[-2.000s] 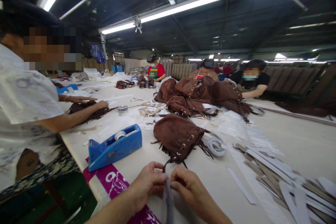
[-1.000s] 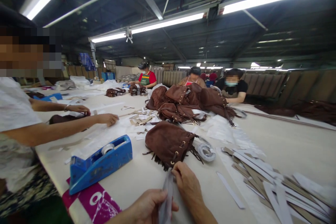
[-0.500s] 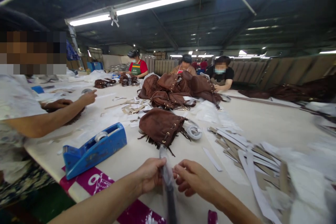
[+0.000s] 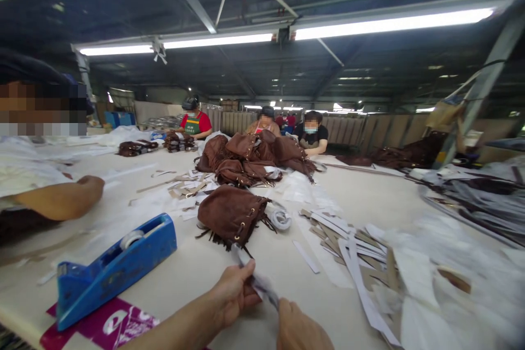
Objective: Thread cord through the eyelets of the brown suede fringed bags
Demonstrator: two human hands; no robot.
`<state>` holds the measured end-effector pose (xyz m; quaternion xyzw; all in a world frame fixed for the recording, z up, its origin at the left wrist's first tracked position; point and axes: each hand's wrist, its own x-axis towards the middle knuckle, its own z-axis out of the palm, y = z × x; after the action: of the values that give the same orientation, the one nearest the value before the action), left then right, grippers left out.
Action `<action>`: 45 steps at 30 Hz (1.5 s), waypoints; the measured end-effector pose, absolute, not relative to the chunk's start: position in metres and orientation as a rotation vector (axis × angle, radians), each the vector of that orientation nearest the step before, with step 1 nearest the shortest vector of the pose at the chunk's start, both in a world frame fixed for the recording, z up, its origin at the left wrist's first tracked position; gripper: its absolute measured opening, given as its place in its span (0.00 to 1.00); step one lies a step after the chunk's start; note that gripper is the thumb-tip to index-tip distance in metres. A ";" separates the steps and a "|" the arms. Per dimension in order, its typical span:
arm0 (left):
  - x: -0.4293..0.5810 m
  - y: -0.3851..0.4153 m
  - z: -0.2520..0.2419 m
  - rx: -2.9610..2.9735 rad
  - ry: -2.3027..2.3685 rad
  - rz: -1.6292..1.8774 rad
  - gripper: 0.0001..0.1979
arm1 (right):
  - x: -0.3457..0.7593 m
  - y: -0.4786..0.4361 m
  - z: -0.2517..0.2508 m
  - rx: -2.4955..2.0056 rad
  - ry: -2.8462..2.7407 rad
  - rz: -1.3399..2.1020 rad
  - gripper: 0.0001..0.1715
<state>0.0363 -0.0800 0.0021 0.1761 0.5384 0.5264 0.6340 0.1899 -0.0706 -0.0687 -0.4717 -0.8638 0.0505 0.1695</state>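
Note:
A brown fringed drawstring bag [image 4: 229,214] with metal eyelets lies on the table in front of me. From its near side a dark strap [image 4: 264,287] in clear plastic wrap runs toward me. My left hand [image 4: 234,294] pinches this strap between thumb and fingers, close to the bag. Lower and to the right, my right hand [image 4: 301,328] is closed on the strap's near part; its fingertips are partly hidden. At the bag's right side rests a coiled, pale-wrapped strap [image 4: 281,217].
A blue tape dispenser [image 4: 117,268] stands left, on a purple printed sheet [image 4: 98,325]. Card and paper strips [image 4: 361,257] and white wrapping [image 4: 443,306] lie right. Beyond is a heap of brown bags [image 4: 254,156]. A co-worker's arm [image 4: 61,197] reaches in at left; several people work behind.
My view has swung right and up. My right hand has moved from beside the strap onto it, lower down, and the strap now slants to the right.

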 end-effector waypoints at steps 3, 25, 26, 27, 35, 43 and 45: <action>0.020 -0.089 0.006 0.686 1.375 0.993 0.16 | 0.208 -0.059 -0.034 -1.297 -2.412 0.667 0.11; 0.024 -0.050 -0.004 2.293 1.252 1.178 0.12 | 0.243 -0.034 0.041 -0.680 -1.437 2.407 0.25; 0.024 -0.049 -0.007 2.222 1.249 1.217 0.12 | 0.242 -0.034 0.041 -0.641 -1.436 2.400 0.26; 0.023 -0.048 -0.010 2.149 1.255 1.249 0.11 | 0.240 -0.033 0.041 -0.604 -1.436 2.393 0.26; 0.016 -0.047 0.006 1.906 1.256 1.303 0.18 | 0.202 -0.016 0.038 -0.516 -1.388 2.293 0.21; 0.006 -0.034 -0.001 1.651 1.054 1.422 0.18 | 0.152 0.001 0.039 -0.614 -1.278 1.699 0.27; 0.006 -0.031 0.000 1.554 0.952 1.427 0.20 | 0.146 0.007 0.031 -0.619 -1.458 1.510 0.26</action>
<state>0.0060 -0.0312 -0.0004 0.6148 0.3766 0.5645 0.4019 0.1460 0.0066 0.0306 -0.2514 -0.5920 0.6131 0.4588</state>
